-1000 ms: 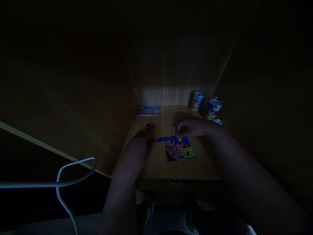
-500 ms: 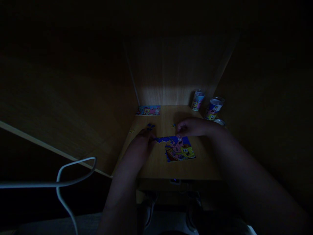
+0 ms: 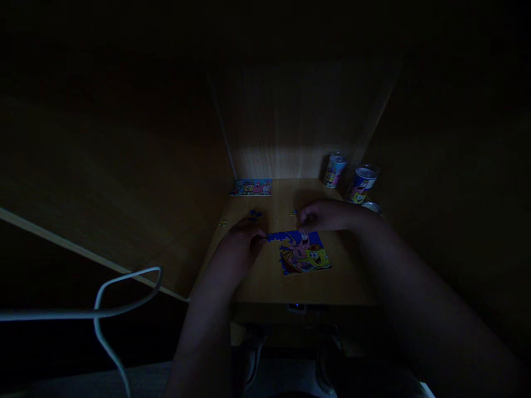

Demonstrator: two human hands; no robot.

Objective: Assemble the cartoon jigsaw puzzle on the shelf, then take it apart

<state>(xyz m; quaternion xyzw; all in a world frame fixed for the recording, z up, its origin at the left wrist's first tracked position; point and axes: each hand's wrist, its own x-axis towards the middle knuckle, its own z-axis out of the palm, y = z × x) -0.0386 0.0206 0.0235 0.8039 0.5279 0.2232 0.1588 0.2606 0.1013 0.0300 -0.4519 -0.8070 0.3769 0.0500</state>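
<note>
A partly joined cartoon jigsaw puzzle (image 3: 307,254) lies flat on the wooden table, with a blue strip along its far edge reaching left. My left hand (image 3: 249,236) is at the left end of that strip, fingers pinched together; whatever is between them is too dark to make out. My right hand (image 3: 313,215) rests at the puzzle's far edge with its fingers curled, the fingertips touching or close to the top pieces. A loose puzzle piece (image 3: 292,213) lies just left of my right hand. Several dark blue pieces (image 3: 255,213) lie beyond my left hand.
A finished-looking cartoon puzzle (image 3: 251,187) lies at the back left. Two cartoon-printed cans (image 3: 334,170) with clear lids stand at the back right, near another lid (image 3: 371,207). A yellowish piece (image 3: 223,223) lies at the left edge. A white cable (image 3: 124,308) loops at lower left.
My left hand has shifted slightly, its pinched fingertips now plainer beside the strip's left end. My right hand stays almost in place.
</note>
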